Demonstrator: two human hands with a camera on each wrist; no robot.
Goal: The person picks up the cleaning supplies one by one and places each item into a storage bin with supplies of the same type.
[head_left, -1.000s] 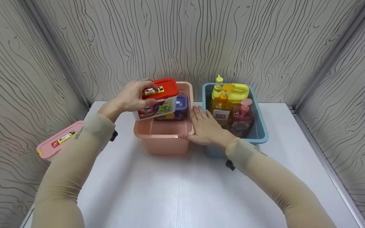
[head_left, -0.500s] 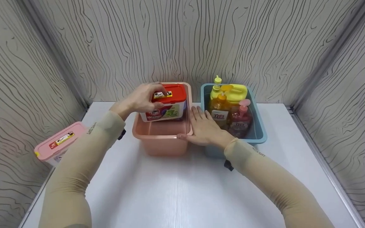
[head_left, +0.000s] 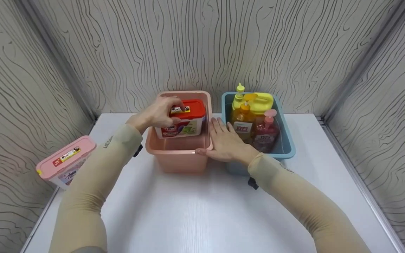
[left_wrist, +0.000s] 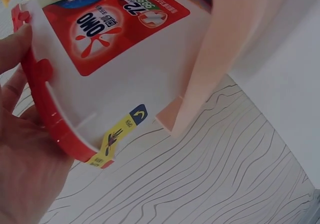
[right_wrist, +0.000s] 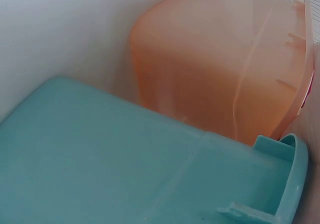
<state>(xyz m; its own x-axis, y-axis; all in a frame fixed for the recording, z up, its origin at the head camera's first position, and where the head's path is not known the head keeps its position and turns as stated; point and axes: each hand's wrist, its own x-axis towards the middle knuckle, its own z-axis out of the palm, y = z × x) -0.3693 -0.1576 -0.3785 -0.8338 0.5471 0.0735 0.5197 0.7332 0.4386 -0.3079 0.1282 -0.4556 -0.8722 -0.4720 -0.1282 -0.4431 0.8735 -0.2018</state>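
Note:
My left hand [head_left: 160, 110] grips the red lid of a white OMO laundry detergent box [head_left: 185, 129]. That box is inside the pink bin [head_left: 183, 162], its lid a little below the back rim. In the left wrist view, the fingers hold the lid's edge, and the box wall [left_wrist: 125, 79] stands beside the bin's rim. My right hand [head_left: 227, 140] lies flat with fingers straight along the pink bin's right rim, the thumb at its front right corner. The right wrist view shows mainly the outer walls of both bins.
A blue bin [head_left: 289, 142] stands to the right, holding an amber pump bottle [head_left: 242, 126], a pink pump bottle [head_left: 265, 136] and yellow bottles behind. A pink-lidded OMO box [head_left: 67, 156] is at the table's left edge, partly behind the left sleeve. Patterned panels enclose the white table [head_left: 195, 211].
My left hand has moved right and down, lowering the red-lidded detergent box from above the left rim into the pink bin. It now hides the purple container there. The right hand stays put.

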